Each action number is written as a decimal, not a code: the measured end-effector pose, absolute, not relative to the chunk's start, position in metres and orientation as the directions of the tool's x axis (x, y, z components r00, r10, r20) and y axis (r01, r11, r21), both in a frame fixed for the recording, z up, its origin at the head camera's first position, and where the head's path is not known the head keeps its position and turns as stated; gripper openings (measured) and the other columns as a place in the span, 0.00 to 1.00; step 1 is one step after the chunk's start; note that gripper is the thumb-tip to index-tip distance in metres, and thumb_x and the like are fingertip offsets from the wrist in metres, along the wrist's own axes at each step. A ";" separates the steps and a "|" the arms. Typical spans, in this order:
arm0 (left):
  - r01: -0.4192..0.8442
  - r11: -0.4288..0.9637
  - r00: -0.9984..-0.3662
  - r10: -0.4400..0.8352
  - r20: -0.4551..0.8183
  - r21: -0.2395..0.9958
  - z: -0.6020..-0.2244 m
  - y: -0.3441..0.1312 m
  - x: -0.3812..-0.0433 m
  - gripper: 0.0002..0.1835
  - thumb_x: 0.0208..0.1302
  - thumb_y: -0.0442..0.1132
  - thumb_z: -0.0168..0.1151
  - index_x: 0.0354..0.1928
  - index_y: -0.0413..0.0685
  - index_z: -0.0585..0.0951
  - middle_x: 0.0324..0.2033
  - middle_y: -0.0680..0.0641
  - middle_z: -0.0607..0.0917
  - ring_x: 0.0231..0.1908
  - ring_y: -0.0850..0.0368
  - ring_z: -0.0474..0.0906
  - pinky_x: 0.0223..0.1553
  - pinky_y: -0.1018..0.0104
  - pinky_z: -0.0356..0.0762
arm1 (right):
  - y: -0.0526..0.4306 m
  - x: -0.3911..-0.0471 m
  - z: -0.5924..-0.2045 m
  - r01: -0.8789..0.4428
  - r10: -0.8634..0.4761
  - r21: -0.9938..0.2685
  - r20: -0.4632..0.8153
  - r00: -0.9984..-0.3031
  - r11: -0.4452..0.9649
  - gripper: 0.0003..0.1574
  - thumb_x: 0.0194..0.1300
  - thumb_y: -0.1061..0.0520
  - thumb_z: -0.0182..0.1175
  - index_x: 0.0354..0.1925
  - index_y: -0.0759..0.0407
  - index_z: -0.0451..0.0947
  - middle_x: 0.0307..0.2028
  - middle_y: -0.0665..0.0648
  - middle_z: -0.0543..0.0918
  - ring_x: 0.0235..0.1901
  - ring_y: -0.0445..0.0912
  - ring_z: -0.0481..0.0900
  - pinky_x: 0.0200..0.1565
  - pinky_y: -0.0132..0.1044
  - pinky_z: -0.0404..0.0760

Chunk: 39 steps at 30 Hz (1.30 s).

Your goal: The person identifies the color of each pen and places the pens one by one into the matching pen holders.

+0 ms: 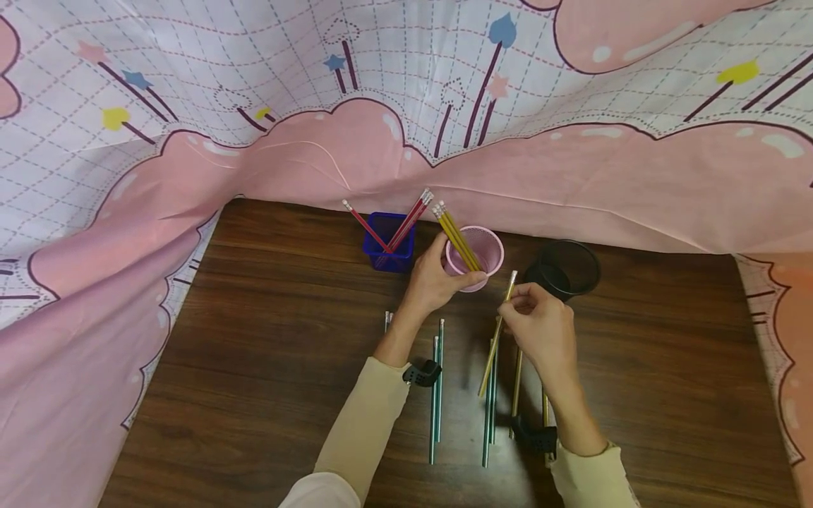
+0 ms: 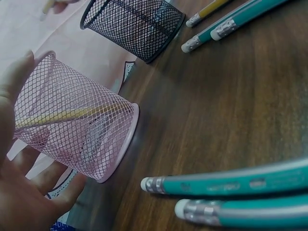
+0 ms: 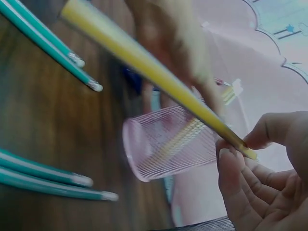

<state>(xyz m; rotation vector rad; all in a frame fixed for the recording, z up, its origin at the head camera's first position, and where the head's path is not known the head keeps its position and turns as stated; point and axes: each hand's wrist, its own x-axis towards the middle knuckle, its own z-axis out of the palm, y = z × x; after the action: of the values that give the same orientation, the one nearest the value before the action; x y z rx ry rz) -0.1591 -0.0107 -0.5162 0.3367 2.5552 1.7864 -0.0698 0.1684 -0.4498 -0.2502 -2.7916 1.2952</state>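
Note:
My left hand (image 1: 437, 279) grips a pink mesh pencil cup (image 1: 492, 255), its thumb at the rim and its fingers round the side. Several yellow pencils (image 1: 454, 231) lean inside the cup, eraser ends up. To the right of the cup, my right hand (image 1: 543, 326) pinches another yellow pencil (image 1: 490, 367) near its eraser end, between thumb and fingertips. That pencil is held tilted above the table, its other end toward the front. In the right wrist view, the held pencil (image 3: 159, 77) crosses in front of the pink cup and left hand.
A blue square mesh cup (image 1: 389, 262) with red pencils (image 1: 411, 220) stands left of the pink one. At right is a black mesh cup (image 1: 581, 271). Green pencils (image 1: 435, 402) and more yellow pencils (image 1: 517, 395) lie on the wooden table (image 1: 267, 367). A patterned cloth (image 1: 571, 190) hangs behind.

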 end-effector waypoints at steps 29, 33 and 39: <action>0.199 0.338 -0.968 0.212 0.132 0.920 -0.519 -0.016 -0.159 0.44 0.50 0.52 0.79 0.69 0.58 0.68 0.56 0.46 0.81 0.52 0.46 0.80 0.53 0.54 0.78 | 0.194 -0.128 -0.396 0.006 0.320 -0.848 0.194 -0.927 0.530 0.10 0.63 0.62 0.60 0.44 0.61 0.76 0.27 0.48 0.85 0.19 0.34 0.83 0.24 0.25 0.80; 0.203 0.358 -0.968 0.215 0.131 0.911 -0.519 -0.017 -0.159 0.44 0.50 0.52 0.79 0.69 0.60 0.68 0.56 0.47 0.81 0.54 0.47 0.79 0.55 0.54 0.77 | 0.190 -0.138 -0.389 -0.008 0.321 -0.850 0.209 -0.924 0.527 0.10 0.62 0.62 0.61 0.43 0.59 0.76 0.28 0.49 0.85 0.17 0.31 0.81 0.24 0.24 0.80; 0.210 0.383 -0.965 0.227 0.128 0.900 -0.519 -0.019 -0.159 0.46 0.51 0.55 0.78 0.71 0.61 0.66 0.58 0.48 0.80 0.56 0.46 0.77 0.57 0.53 0.75 | 0.187 -0.147 -0.385 0.000 0.328 -0.841 0.211 -0.921 0.541 0.10 0.63 0.60 0.61 0.44 0.59 0.75 0.30 0.50 0.86 0.18 0.31 0.81 0.24 0.23 0.79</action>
<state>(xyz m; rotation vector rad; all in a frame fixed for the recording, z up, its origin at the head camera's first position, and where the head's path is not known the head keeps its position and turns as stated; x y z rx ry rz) -0.1594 -0.0185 -0.5193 0.4107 2.5987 1.6868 -0.1471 0.1866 -0.3854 -0.2703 -2.4381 1.3300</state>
